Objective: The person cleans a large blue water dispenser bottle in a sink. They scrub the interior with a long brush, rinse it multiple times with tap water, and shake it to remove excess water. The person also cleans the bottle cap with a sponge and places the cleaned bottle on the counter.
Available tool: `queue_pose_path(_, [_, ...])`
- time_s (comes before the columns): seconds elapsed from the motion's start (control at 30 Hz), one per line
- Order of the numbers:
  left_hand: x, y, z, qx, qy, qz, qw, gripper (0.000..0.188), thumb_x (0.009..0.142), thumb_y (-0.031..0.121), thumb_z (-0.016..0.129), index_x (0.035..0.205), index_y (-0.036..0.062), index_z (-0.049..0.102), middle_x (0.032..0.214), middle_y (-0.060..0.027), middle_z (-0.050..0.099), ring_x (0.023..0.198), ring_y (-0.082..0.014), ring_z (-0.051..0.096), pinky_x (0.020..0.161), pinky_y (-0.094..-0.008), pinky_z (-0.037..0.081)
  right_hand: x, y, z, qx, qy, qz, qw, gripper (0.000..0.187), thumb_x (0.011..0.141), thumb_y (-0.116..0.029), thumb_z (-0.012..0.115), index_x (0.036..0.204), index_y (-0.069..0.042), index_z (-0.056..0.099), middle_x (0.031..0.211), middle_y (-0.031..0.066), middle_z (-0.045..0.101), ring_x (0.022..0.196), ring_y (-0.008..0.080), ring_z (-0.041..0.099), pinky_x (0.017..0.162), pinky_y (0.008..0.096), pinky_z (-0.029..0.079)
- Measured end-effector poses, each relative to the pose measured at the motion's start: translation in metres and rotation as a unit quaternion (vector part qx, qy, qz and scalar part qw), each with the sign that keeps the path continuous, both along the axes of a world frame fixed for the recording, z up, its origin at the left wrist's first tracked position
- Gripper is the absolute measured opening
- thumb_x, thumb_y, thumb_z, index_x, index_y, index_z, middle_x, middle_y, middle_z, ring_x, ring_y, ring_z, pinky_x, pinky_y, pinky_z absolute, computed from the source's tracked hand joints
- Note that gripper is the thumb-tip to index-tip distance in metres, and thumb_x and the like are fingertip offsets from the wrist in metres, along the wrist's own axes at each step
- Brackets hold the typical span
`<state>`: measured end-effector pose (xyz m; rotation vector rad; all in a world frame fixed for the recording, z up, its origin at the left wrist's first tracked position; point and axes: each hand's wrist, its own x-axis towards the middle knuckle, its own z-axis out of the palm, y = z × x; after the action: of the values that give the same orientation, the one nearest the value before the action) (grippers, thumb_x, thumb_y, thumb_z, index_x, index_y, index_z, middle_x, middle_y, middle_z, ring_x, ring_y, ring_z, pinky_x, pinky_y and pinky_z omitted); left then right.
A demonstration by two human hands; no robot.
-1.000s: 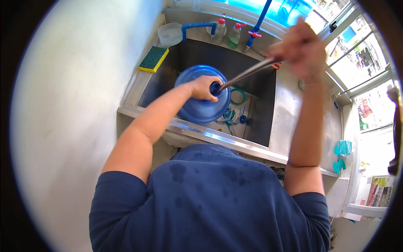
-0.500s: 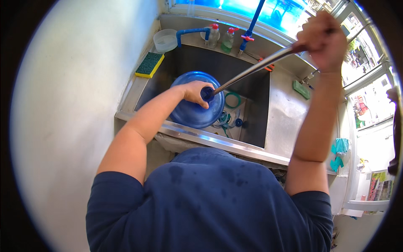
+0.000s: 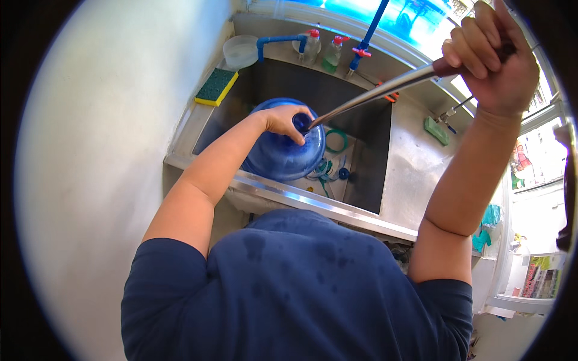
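In the head view, the left hand curls around the narrow neck of a large blue water bottle, fingers bent and pressing on the rim of its mouth, so it is grasping the bottle rather than lying loose. The bottle stands in the steel sink, a little to 11 o'clock of the picture's middle; its shoulder is a smooth, glossy, translucent dome. The right hand, up at 1 o'clock, is clenched tightly round the dark handle end of a long metal rod, a thin, straight, shiny shaft that slants down toward 8 o'clock and enters the bottle's mouth just beside the left fingers. The sink is a deep rectangular basin of dull brushed steel with a bright front lip, and coiled green tubing lies on its floor at 3 o'clock of the bottle. On the tabletop at 10 o'clock of the bottle rests a flat sponge, green with a yellow edge, and beyond it a pale round plastic bowl. Two clear squeeze bottles with red caps stand on the back ledge at 12 o'clock, next to blue pipes. Compared with half a second ago, the right hand sits higher and nearer the picture's upper rim, the rod lies at a flatter slant, and the left hand remains at the bottle's mouth.
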<state>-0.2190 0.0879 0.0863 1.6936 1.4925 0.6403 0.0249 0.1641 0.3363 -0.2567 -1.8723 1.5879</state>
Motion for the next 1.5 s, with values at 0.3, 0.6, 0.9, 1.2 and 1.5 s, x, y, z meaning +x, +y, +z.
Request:
queue_pose_path(0.3, [0.037, 0.002, -0.052, 0.196, -0.048, 0.075, 0.977, 0.055, 0.066, 0.024, 0.086, 0.111, 0.0097, 0.059, 0.101, -0.0134, 0.064, 0.101, -0.0232, 0.062, 0.091, -0.0340, 0.047, -0.060, -0.005, -0.150, 0.076, -0.003, -0.189, 0.979, 0.044, 0.096, -0.026, 0.044, 0.057, -0.005, 0.047, 0.049, 0.0110, 0.052, 0.039, 0.0212, 0.050, 0.042, 0.0336, 0.042])
queue_pose_path(0.6, [0.082, -0.026, -0.044, 0.297, -0.018, 0.278, 0.913, 0.072, 0.064, 0.026, 0.087, 0.127, 0.0079, 0.055, 0.118, -0.0163, 0.062, 0.113, -0.0304, 0.060, 0.098, -0.0367, 0.046, -0.076, -0.027, -0.146, 0.302, -0.013, -0.242, 0.922, 0.028, 0.094, -0.021, 0.047, 0.071, -0.006, 0.051, 0.052, 0.0096, 0.052, 0.043, 0.0195, 0.049, 0.047, 0.0326, 0.046])
queue_pose_path(0.9, [-0.024, 0.001, -0.016, 0.058, -0.018, -0.018, 0.998, 0.055, 0.064, 0.016, 0.084, 0.113, 0.0093, 0.061, 0.108, -0.0041, 0.064, 0.103, -0.0157, 0.060, 0.100, -0.0295, 0.043, -0.057, -0.011, 0.074, -0.046, 0.048, 0.083, 0.994, 0.037, 0.099, -0.033, 0.046, 0.066, -0.018, 0.041, 0.045, -0.0028, 0.035, 0.036, 0.0124, 0.036, 0.042, 0.0342, 0.042])
queue_pose_path(1.2, [0.028, -0.010, -0.059, 0.197, -0.063, 0.301, 0.931, 0.072, 0.062, 0.026, 0.087, 0.125, 0.0085, 0.056, 0.111, -0.0118, 0.066, 0.105, -0.0249, 0.063, 0.095, -0.0351, 0.048, -0.126, -0.037, -0.231, 0.097, 0.038, -0.192, 0.976, 0.035, 0.090, -0.016, 0.066, 0.063, -0.004, 0.049, 0.055, -0.0005, 0.040, 0.054, 0.0052, 0.034, 0.047, 0.0248, 0.029])
queue_pose_path(1.5, [-0.066, -0.009, -0.078, 0.134, -0.217, 0.236, 0.938, 0.063, 0.066, 0.018, 0.088, 0.121, 0.0072, 0.059, 0.116, -0.0040, 0.064, 0.106, -0.0144, 0.059, 0.094, -0.0291, 0.047, -0.199, -0.010, -0.199, -0.078, 0.060, -0.131, 0.986, 0.039, 0.094, -0.016, 0.061, 0.059, -0.006, 0.047, 0.049, 0.0006, 0.047, 0.041, 0.0065, 0.043, 0.038, 0.0248, 0.033])
